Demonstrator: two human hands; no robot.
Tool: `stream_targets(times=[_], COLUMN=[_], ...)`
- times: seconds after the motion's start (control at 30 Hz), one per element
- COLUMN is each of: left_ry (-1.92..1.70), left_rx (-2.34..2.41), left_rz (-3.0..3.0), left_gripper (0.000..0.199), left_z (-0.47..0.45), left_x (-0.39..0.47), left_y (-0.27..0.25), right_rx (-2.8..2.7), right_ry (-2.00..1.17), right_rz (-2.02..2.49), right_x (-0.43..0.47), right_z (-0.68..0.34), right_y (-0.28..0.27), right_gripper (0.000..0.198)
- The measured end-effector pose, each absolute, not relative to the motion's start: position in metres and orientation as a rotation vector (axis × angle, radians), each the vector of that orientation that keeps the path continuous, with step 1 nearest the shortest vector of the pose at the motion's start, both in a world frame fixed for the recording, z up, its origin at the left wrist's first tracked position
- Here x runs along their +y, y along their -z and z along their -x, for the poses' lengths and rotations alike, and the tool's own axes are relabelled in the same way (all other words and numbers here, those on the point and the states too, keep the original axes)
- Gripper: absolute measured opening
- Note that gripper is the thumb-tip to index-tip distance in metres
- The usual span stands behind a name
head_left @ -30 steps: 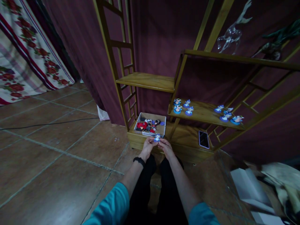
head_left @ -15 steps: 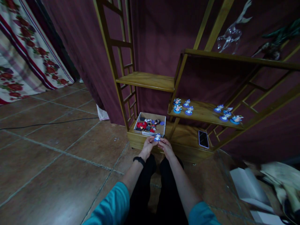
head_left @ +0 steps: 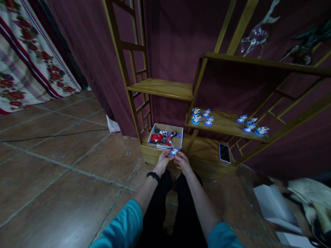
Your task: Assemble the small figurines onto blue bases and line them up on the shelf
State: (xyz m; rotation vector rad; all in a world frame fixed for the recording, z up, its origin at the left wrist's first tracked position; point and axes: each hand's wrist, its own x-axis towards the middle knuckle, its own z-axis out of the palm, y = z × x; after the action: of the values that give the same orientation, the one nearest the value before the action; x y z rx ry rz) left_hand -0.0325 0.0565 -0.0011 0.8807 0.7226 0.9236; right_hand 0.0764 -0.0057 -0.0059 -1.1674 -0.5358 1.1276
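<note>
Between my two hands is a small purple-and-white figurine [head_left: 174, 151] on a round purple-blue base, a bit tilted. My left hand [head_left: 163, 162] pinches its left side, and my right hand [head_left: 183, 162] grips the right side. Just beyond them, a shallow cardboard box [head_left: 152, 145] holds a jumble of red, black and white figurines [head_left: 165, 137]. Similar figurines stand in two groups on the shelf: a left group with a purple one [head_left: 209, 121] and a blue-based one [head_left: 196, 119], and a right group [head_left: 248, 128] near the shelf's end.
The wooden shelf unit [head_left: 168, 88] stands ahead against a dark red curtain. A phone [head_left: 224, 153] lies on its bottom board. Higher up stands a clear glass deer [head_left: 256, 38]. White boxes [head_left: 276, 206] are on the floor at right; a black cable [head_left: 57, 136] crosses the tiles at left.
The figurine in my hands has turned and tilted slightly, staying in both hands' grip. The hands have hardly shifted.
</note>
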Motion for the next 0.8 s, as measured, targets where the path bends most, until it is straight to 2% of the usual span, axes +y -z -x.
stream_targets(times=[0.33,0.6,0.8], left_ry=[-0.796,-0.764,-0.759], left_rx=[0.650,0.670,0.659], left_rz=[-0.774,-0.737,-0.726], left_gripper=[0.046,0.048,0.045], left_z=[0.0330,0.0348,0.0354], left_x=[0.0594,0.0600,0.0597], left_y=[0.0035,-0.0011,-0.0045], right_rx=[-0.525,-0.611,-0.655], right_ry=[-1.099,-1.072,-1.067], right_rz=[1.164,1.158,1.153], right_x=[-0.0024,-0.0040,-0.0043], right_z=[-0.0779,-0.0771,-0.0765], right_y=[0.0094,0.0071,0.0066], right_gripper=[0.034,0.043,0.043])
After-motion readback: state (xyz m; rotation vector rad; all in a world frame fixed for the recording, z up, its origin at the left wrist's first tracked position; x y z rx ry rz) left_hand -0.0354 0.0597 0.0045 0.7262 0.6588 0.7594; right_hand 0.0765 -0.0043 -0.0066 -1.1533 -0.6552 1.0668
